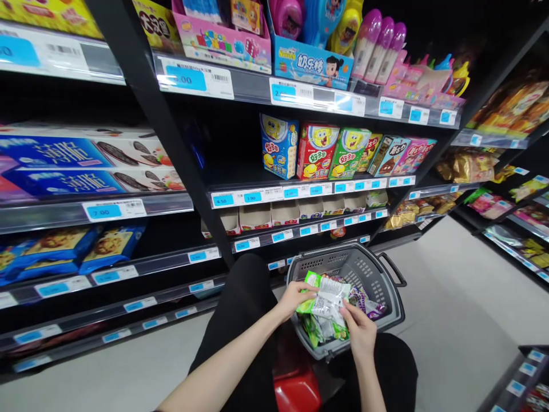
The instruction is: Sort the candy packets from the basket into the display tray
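A green and silver snack bag (331,294) is held over the grey shopping basket (397,292) by both hands. My left hand (297,298) pinches its left side, and my right hand (359,325) grips its lower right edge. Beneath it in the basket lie more green packets (319,331) and purple packets (369,303), partly covered by the bag. The basket sits between my knees, its black handle (393,270) folded out on the right side.
Black store shelves rise in front, with boxed snacks (317,150) on a middle level and open cartons (285,213) below. Blue biscuit packs (112,247) lie at left. A red seat (297,392) is between my legs. Pale floor (454,286) extends right toward another shelf.
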`<state>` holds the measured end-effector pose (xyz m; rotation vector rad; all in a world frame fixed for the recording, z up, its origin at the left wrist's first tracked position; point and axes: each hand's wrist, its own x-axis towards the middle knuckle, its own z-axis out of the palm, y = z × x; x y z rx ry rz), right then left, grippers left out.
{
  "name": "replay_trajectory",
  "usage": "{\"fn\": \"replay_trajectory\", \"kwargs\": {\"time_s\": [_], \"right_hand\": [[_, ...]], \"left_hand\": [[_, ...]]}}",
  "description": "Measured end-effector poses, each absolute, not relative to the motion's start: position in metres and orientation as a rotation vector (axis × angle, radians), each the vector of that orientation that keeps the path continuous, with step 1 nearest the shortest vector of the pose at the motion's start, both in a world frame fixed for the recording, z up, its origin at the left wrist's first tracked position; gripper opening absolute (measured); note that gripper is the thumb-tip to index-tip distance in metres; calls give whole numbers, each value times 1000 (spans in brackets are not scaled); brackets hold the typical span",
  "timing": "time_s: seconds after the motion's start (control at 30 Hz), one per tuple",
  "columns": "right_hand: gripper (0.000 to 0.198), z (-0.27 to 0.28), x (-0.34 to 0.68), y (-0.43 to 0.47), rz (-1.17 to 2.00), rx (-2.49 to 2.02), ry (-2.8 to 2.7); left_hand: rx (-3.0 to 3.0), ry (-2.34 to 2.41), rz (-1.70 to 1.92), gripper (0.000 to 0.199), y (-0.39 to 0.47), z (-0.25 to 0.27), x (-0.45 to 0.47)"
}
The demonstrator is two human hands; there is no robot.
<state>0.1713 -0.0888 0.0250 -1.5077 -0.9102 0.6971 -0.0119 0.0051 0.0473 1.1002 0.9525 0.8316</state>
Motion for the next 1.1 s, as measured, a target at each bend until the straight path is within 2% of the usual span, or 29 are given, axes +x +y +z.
{"fn": "replay_trajectory", "kwargs": {"time_s": [0.13,0.4,0.7,0.8,0.9,1.03,1.1], "right_hand": [[26,27,175,-87,551,-1555,-1096],[31,37,171,-84,661,-1649,-1039],[30,19,185,-85,1168,-1231,-514],[34,20,190,-87,1250,-1144,-385],[41,17,193,-85,1204,-1178,-403],[32,10,194,-84,1020,-1451,-559],[37,8,195,-85,926,-1556,-655]], "left_hand": [[1167,1002,847,17,8,49,-13],[1147,1047,899,13,8,49,-9],[877,804,703,18,9,35,-11],[835,726,620,30,12,38,-14],[848,714,572,38,13,41,-15],[933,822,502,20,10,37,-13],[992,883,470,27,9,32,-11]]}}
